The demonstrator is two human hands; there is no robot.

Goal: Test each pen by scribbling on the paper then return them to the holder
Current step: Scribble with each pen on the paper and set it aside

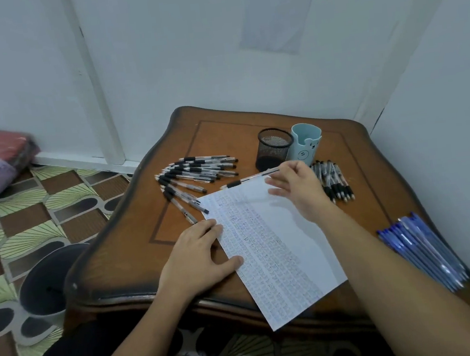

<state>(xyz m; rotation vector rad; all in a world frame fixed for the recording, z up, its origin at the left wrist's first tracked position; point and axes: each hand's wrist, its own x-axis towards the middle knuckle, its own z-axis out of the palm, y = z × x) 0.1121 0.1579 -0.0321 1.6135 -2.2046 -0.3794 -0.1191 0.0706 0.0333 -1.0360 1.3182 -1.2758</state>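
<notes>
A sheet of paper (267, 249), nearly filled with rows of small scribbles, lies slantwise on a wooden table (126, 256), its near corner hanging over the table's edge. The left hand (198, 254) lies flat, fingers straight, on the paper's left edge, pressing it down. Over the paper's far edge the right hand (299, 191) pinches the back end of one black-gripped pen (245, 180) between thumb and forefinger, its other fingers loosely spread; the pen points left along that far edge. So light a hold at the very end could let the pen swing or drop, and if the left hand lifts, the overhanging paper could slide off. Just beyond the paper stand two containers, touching: a black mesh holder (271, 150), which looks empty, and a pale blue cup (307, 147) with a bear face, nothing showing above its rim. The mesh holder might tip if a pen is dropped in carelessly. Loose black-gripped pens (198, 168) lie fanned beyond the paper's left corner, a smaller bunch (334, 180) to the paper's right, and blue pens (421, 248) further right, near the table's edge, where they could roll off.
</notes>
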